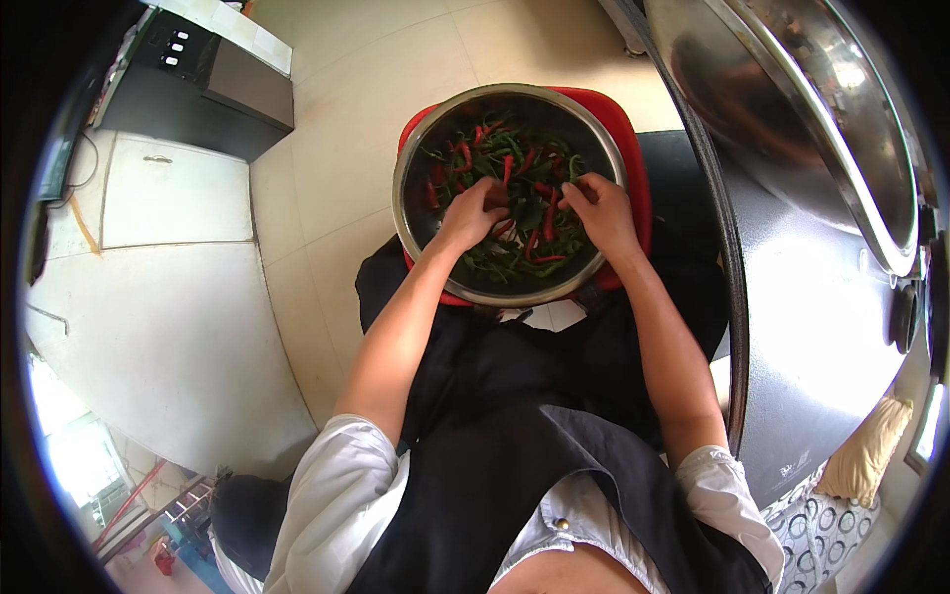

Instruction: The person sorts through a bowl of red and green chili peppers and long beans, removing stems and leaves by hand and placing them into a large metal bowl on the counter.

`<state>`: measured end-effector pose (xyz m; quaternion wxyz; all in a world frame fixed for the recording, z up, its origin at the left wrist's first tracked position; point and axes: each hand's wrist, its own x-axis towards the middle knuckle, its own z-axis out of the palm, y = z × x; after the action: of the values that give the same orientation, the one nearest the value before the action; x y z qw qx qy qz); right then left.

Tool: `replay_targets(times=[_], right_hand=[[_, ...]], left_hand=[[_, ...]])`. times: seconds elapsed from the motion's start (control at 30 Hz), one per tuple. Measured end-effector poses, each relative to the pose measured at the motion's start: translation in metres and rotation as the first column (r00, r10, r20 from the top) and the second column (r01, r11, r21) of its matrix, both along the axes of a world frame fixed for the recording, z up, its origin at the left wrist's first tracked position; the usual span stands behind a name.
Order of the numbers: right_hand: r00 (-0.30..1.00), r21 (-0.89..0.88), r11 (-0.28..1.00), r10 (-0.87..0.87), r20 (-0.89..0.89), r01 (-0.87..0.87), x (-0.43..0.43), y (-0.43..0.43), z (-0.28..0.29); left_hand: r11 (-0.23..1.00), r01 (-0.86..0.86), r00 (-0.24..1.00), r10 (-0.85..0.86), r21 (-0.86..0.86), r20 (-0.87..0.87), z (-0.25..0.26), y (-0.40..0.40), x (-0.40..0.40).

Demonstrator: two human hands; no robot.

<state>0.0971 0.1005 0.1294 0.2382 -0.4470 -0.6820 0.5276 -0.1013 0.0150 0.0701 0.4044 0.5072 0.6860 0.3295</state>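
A round steel bowl [404, 200] rests on a red plastic stool or tray [640, 171] in front of me. Red chili peppers [549, 221] lie in it among green stems and leaves [512, 267]. Over the left part of the bowl is my left hand [476, 214], fingers curled down at the stems; whether they pinch anything is hard to tell. My right hand [603, 211] reaches in over the right rim, thumb and forefinger close together at the peppers. What lies between its fingertips is too small to make out.
On the right stands a dark table [787, 297] with large steel basins [839, 148] on it. White cabinet doors [178, 197] and a dark appliance [245, 89] are on the left. A yellow cushion [865, 453] lies at the lower right.
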Motion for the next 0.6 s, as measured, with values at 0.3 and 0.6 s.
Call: replay_targets(times=[0.3, 0.6], right_hand=[[0.985, -0.335, 0.942, -0.075, -0.153, 0.020, 0.000, -0.007, -0.012], [1.000, -0.337, 0.941, 0.014, -0.022, -0.020, -0.006, -0.004, 0.001]], left_hand=[[0.942, -0.071, 0.838, -0.122, -0.328, -0.531, -0.095, -0.012, 0.043], [0.950, -0.041, 0.991, 0.077, -0.309, 0.105, -0.083, -0.022, -0.002]])
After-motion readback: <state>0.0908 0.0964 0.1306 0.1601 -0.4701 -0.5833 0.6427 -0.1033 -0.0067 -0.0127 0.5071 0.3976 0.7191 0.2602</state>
